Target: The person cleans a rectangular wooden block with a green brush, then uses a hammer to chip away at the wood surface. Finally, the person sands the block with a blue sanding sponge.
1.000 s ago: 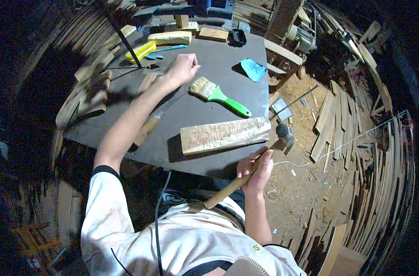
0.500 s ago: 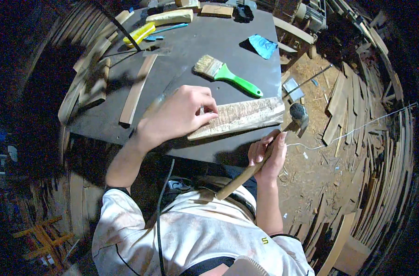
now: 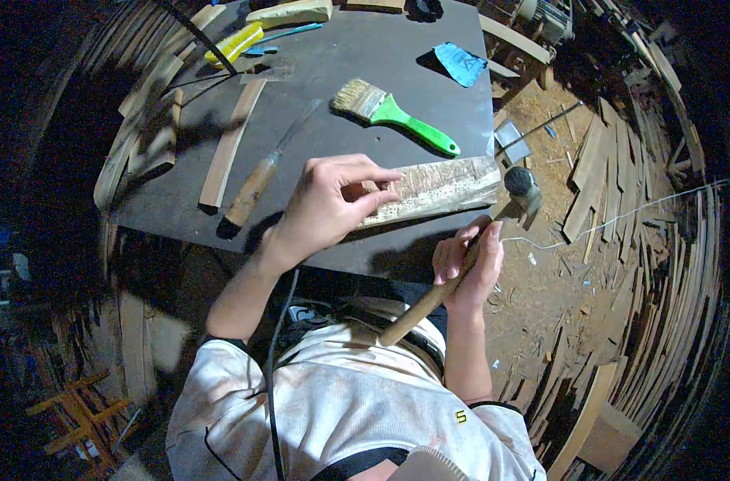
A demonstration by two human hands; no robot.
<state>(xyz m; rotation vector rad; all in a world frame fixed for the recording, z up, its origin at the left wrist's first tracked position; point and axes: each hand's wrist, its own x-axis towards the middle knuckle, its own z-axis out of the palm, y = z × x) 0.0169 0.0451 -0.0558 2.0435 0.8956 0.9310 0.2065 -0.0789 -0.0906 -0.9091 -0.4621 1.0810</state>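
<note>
My right hand [image 3: 471,264] is wrapped round the wooden handle of a hammer [image 3: 429,309]. Its dark metal head points up, just past the table's right edge, and the handle's end reaches down to my shirt. My left hand [image 3: 333,196] hovers at the left end of a rough, pale piece of wood [image 3: 437,188] with a speckled, pitted face. Thumb and forefinger are brought together there in a pinch; what they hold, if anything, is too small to make out. Left of that hand lies a chisel [image 3: 253,191] with a wooden handle and narrow metal blade.
On the dark table [image 3: 301,72] lie a green-handled paintbrush [image 3: 393,112], a thin wood strip [image 3: 233,144], a yellow brush [image 3: 234,44] and a blue packet [image 3: 460,64]. A black cable [image 3: 275,361] hangs before me. Wood boards [image 3: 590,176] and scraps cover the floor at right.
My left hand has shifted right along the wood, uncovering the chisel that it and its forearm hid. My right hand keeps its hold on the hammer, almost unmoved. The view has shifted slightly.
</note>
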